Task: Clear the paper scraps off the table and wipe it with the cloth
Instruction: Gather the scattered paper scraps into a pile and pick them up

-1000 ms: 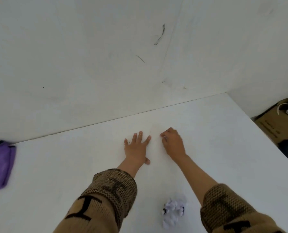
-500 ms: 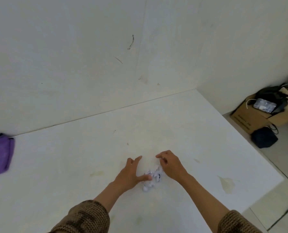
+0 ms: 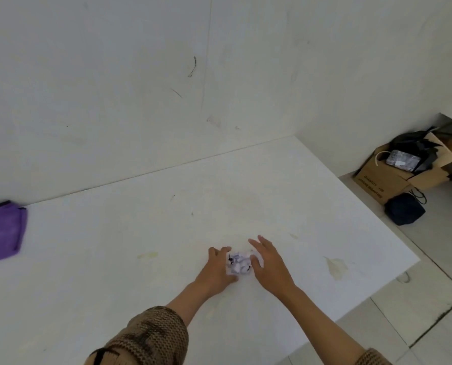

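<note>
A small pile of crumpled white paper scraps [image 3: 238, 263] with dark print lies on the white table [image 3: 114, 272], near its front right part. My left hand [image 3: 217, 270] touches the pile's left side with its fingers curved against it. My right hand [image 3: 269, 262] presses in from the right with straight fingers, so the scraps sit cupped between both hands. A purple cloth [image 3: 1, 230] lies flat at the table's far left edge, partly cut off by the frame.
White walls rise behind the table. Yellowish stains [image 3: 335, 267] mark the surface right of my hands. On the tiled floor to the right stand a cardboard box [image 3: 385, 180] full of dark items and a black bag [image 3: 404, 209].
Both hands drew back from the far middle of the table to the scraps and closed in around them. My view swung right, showing the floor and box.
</note>
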The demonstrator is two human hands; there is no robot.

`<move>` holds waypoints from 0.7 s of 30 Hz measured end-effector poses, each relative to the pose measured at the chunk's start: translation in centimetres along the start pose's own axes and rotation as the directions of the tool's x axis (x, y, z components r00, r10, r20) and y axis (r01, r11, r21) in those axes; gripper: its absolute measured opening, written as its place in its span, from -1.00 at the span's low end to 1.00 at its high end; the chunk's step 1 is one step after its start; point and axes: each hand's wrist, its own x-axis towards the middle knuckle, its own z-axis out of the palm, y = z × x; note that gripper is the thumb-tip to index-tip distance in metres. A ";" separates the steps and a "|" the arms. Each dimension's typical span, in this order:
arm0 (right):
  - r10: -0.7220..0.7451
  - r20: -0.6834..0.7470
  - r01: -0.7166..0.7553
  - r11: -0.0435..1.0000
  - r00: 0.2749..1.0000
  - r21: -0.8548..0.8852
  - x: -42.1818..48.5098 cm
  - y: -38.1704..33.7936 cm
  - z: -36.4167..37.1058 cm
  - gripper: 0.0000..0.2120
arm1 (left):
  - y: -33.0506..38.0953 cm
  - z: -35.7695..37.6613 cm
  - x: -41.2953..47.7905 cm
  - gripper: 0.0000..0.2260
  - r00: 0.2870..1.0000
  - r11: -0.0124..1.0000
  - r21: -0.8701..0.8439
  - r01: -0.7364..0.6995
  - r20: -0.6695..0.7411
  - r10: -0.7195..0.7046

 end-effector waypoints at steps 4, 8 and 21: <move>-0.005 -0.102 0.017 0.993 0.995 0.115 -2.7 -1.2 1.2 -0.87 | -2.6 -0.9 -2.1 -0.47 0.997 0.985 0.171 -0.032 -0.058 0.043; 0.007 0.096 -0.006 1.000 0.995 -0.008 -5.1 -0.8 4.9 -0.78 | -5.1 -0.8 -4.1 -0.48 0.993 0.965 0.237 -0.114 0.005 0.116; -0.017 0.069 0.029 0.983 0.998 -0.182 -5.6 -1.1 6.2 -0.86 | -5.9 0.5 -5.2 -0.19 0.999 0.977 0.212 -0.031 -0.016 0.035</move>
